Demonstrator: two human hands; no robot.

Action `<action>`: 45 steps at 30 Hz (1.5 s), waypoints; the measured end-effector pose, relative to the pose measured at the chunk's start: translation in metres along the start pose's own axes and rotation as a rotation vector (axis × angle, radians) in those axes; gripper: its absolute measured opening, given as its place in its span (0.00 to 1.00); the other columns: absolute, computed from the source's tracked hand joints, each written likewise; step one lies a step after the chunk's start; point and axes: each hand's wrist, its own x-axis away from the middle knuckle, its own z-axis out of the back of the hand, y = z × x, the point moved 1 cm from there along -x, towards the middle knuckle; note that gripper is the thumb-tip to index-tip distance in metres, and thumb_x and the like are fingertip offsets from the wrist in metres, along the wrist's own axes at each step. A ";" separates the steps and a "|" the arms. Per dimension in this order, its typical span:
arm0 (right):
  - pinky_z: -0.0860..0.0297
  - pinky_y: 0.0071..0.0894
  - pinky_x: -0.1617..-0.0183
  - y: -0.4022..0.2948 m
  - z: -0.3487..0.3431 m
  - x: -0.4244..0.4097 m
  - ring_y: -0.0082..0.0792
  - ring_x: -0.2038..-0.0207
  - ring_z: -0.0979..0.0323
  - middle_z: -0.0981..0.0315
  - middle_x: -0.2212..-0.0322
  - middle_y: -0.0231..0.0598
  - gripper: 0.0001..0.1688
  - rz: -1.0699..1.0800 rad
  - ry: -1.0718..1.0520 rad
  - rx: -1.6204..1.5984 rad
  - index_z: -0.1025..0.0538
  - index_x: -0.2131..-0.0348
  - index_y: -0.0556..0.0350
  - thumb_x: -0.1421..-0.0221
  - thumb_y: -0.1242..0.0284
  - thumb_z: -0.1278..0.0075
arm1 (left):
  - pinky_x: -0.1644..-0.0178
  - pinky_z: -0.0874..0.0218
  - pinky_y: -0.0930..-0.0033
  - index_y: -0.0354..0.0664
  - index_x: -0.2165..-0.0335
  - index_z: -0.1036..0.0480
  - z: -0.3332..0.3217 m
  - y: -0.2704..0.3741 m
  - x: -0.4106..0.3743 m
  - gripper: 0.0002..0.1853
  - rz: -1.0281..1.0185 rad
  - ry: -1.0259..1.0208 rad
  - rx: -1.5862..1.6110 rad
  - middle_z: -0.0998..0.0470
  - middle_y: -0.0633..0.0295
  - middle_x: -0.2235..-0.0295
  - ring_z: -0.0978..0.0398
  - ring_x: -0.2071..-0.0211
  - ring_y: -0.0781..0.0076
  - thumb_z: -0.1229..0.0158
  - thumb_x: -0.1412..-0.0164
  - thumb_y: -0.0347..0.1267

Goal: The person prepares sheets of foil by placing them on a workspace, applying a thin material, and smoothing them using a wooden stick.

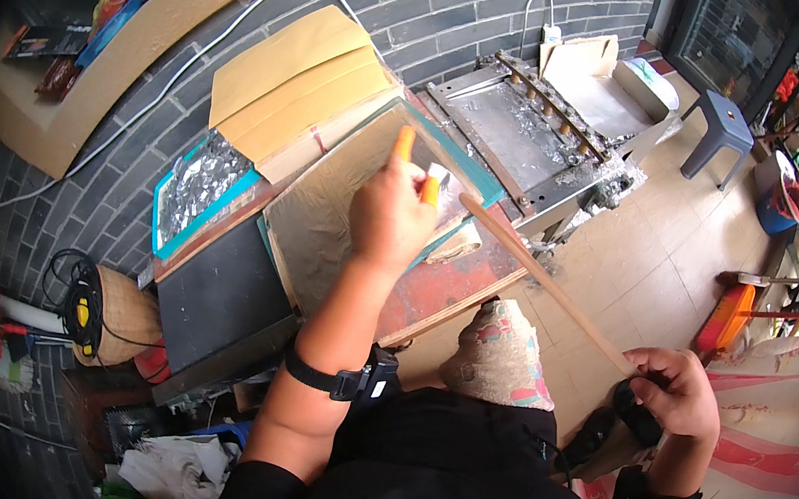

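My left hand (390, 214) is over a framed sheet of thin, shiny foil-like material (327, 198) on the bench. Orange covers sit on its index finger (403, 145) and thumb (431, 190), which are spread apart; the other fingers curl under, partly hidden. Near the thumb tip shows a small pale, shiny patch; whether it is touched is unclear. Off to the right, my right hand (672, 391) pinches the near end of a long, thin wooden stick (547, 280). The stick's far tip reaches the sheet's right edge. Beneath the sheet lies a teal ribbed mat (481, 177).
A teal tray (160, 218) of silvery foil scraps sits left, beside folded cardboard (300, 85). Behind stands a metal frame device (529, 130) littered with foil bits. A folded cloth (457, 244) lies on the red bench top (439, 293). A grey stool (722, 129) stands right.
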 end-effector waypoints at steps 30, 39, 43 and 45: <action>0.37 0.27 0.72 -0.028 -0.066 -0.128 0.21 0.78 0.39 0.32 0.82 0.35 0.12 0.189 -0.113 -0.054 0.25 0.63 0.62 0.49 0.80 0.53 | 0.57 0.32 0.69 0.33 0.43 0.45 0.041 -0.048 0.027 0.31 0.024 0.045 0.433 0.23 0.51 0.61 0.23 0.62 0.68 0.43 0.43 0.23; 0.40 0.20 0.71 -0.031 -0.090 -0.169 0.15 0.75 0.40 0.34 0.78 0.24 0.13 0.234 -0.136 -0.014 0.25 0.60 0.65 0.47 0.82 0.55 | 0.43 0.44 0.59 0.29 0.41 0.50 0.085 -0.110 0.068 0.40 0.408 0.102 -0.376 0.33 0.43 0.48 0.36 0.46 0.49 0.41 0.44 0.36; 0.39 0.21 0.70 -0.032 -0.095 -0.180 0.15 0.74 0.39 0.34 0.78 0.24 0.12 0.219 -0.084 0.000 0.25 0.62 0.66 0.47 0.83 0.55 | 0.43 0.44 0.59 0.27 0.41 0.51 0.088 -0.110 0.070 0.41 0.464 0.035 -0.390 0.34 0.43 0.47 0.36 0.46 0.49 0.41 0.45 0.37; 0.38 0.21 0.70 -0.031 -0.093 -0.182 0.16 0.73 0.39 0.34 0.77 0.25 0.12 0.201 -0.060 -0.002 0.25 0.62 0.66 0.47 0.83 0.55 | 0.43 0.44 0.59 0.29 0.41 0.50 0.090 -0.113 0.069 0.41 0.475 0.035 -0.365 0.33 0.43 0.47 0.35 0.46 0.49 0.41 0.44 0.37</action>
